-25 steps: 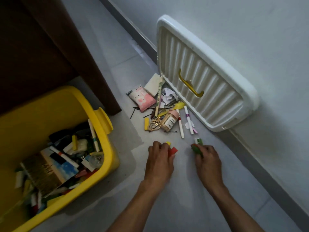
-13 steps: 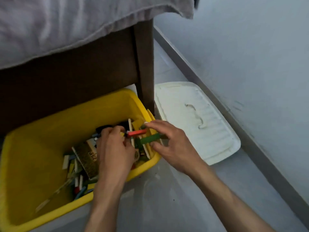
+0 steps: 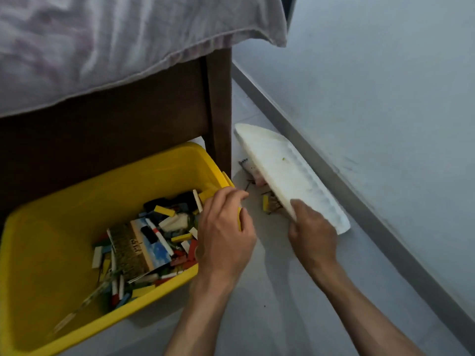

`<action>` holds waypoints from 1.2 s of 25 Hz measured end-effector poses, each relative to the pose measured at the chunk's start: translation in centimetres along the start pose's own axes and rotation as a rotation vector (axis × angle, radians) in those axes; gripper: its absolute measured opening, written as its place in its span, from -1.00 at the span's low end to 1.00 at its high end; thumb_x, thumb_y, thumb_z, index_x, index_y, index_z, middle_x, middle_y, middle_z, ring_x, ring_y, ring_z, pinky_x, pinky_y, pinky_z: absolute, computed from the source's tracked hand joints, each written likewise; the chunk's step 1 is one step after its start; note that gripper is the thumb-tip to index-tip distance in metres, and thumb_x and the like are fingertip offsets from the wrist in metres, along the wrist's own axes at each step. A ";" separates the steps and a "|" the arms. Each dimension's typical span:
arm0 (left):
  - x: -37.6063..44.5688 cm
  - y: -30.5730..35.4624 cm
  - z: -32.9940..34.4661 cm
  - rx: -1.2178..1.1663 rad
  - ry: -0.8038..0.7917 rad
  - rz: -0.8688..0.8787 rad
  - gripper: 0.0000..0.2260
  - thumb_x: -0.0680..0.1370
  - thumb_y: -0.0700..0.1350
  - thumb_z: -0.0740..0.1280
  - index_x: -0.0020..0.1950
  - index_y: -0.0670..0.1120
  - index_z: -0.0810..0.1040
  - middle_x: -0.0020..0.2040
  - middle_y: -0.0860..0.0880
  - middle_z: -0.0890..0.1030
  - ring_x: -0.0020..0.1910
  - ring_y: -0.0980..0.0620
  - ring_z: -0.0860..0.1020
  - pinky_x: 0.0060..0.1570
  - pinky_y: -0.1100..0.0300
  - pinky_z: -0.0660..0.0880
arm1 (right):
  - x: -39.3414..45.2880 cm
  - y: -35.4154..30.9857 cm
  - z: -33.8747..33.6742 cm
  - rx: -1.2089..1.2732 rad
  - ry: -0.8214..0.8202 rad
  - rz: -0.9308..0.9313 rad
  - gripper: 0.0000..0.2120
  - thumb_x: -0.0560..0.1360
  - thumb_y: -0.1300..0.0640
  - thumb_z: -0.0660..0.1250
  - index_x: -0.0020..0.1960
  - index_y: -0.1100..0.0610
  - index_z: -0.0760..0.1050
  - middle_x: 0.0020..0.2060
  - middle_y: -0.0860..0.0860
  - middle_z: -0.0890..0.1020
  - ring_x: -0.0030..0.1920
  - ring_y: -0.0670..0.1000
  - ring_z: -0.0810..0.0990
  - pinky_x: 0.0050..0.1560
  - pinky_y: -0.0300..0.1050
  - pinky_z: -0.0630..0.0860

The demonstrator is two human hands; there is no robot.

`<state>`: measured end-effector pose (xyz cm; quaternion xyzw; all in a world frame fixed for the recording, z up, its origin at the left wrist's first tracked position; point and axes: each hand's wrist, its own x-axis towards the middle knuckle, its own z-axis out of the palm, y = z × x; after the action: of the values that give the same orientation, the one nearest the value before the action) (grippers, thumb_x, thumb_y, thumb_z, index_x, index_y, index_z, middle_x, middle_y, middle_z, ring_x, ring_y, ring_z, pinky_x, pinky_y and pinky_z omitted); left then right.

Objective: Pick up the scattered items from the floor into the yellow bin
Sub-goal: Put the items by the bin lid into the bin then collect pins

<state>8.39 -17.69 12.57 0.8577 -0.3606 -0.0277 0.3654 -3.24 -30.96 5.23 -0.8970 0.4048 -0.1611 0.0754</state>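
- The yellow bin (image 3: 64, 240) stands on the floor under the wooden bed frame (image 3: 102, 119), holding coloured blocks, markers and a picture card (image 3: 140, 246)
- The left hand (image 3: 225, 233) rests over the bin's right rim, fingers curled loosely, nothing visibly held
- Right of the bin, a few scattered items (image 3: 267, 202) lie on the floor, partly hidden by the white lid (image 3: 288, 173)
- The right hand (image 3: 312, 231) grips the lid's near edge, tilting it up beside the wall
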 end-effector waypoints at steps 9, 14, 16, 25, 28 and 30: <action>-1.0 2.3 3.0 -0.035 -0.106 0.132 -0.76 0.55 -0.16 0.28 0.20 0.00 0.54 0.18 0.10 0.51 0.18 0.19 0.37 0.13 0.28 0.35 | 7.9 11.0 -9.7 0.016 0.403 0.289 -0.56 0.41 0.29 0.29 0.28 0.12 0.44 0.19 0.16 0.53 0.13 0.25 0.50 0.10 0.07 0.42; -1.6 2.7 4.8 0.020 -0.142 0.174 -0.75 0.54 -0.18 0.28 0.20 -0.02 0.55 0.17 0.07 0.53 0.16 0.12 0.44 0.10 0.30 0.36 | 6.7 10.1 -6.5 -0.100 0.456 -0.008 -0.67 0.36 0.28 0.28 0.12 0.14 0.54 0.14 0.14 0.56 0.17 0.18 0.44 0.18 0.05 0.31; -2.1 3.2 6.0 0.031 -0.181 0.189 -0.75 0.54 -0.17 0.26 0.20 -0.01 0.54 0.17 0.07 0.54 0.14 0.12 0.44 0.07 0.27 0.41 | 5.0 7.7 -3.1 0.058 0.261 -0.076 -0.70 0.41 0.25 0.31 0.13 0.13 0.53 0.09 0.09 0.58 0.11 0.14 0.49 0.15 0.03 0.36; -1.0 1.0 10.7 0.013 -0.308 0.067 -0.74 0.55 -0.15 0.20 0.19 0.08 0.51 0.19 0.17 0.47 0.16 0.17 0.39 0.11 0.30 0.41 | 6.4 4.5 6.5 0.113 -0.432 0.114 -0.43 0.45 -0.08 0.38 0.40 0.05 0.36 0.40 0.15 0.33 0.33 0.21 0.36 0.28 0.06 0.37; -2.7 -0.2 10.8 -0.096 -0.233 -0.084 -0.80 0.51 -0.15 0.16 0.01 0.09 0.51 -0.01 0.17 0.51 0.00 0.18 0.46 -0.04 0.32 0.42 | 6.1 1.7 1.7 0.680 -0.080 0.241 -0.41 0.35 -0.18 0.50 0.30 -0.04 0.41 0.16 -0.04 0.46 0.12 -0.05 0.52 0.07 -0.18 0.50; -4.8 -0.7 11.4 -0.115 -0.345 -0.192 -0.82 0.51 -0.18 0.19 0.01 0.04 0.52 -0.01 0.08 0.53 0.02 0.07 0.49 -0.01 0.20 0.43 | 6.3 -2.6 -3.2 0.862 0.065 0.013 -0.39 0.33 -0.32 0.45 0.28 -0.13 0.37 0.11 -0.17 0.45 0.08 -0.16 0.52 -0.06 -0.34 0.50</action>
<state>1.75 -21.18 2.75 0.8484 -0.3322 -0.2296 0.3422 1.41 -33.99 10.33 -0.7754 0.3081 -0.3433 0.4312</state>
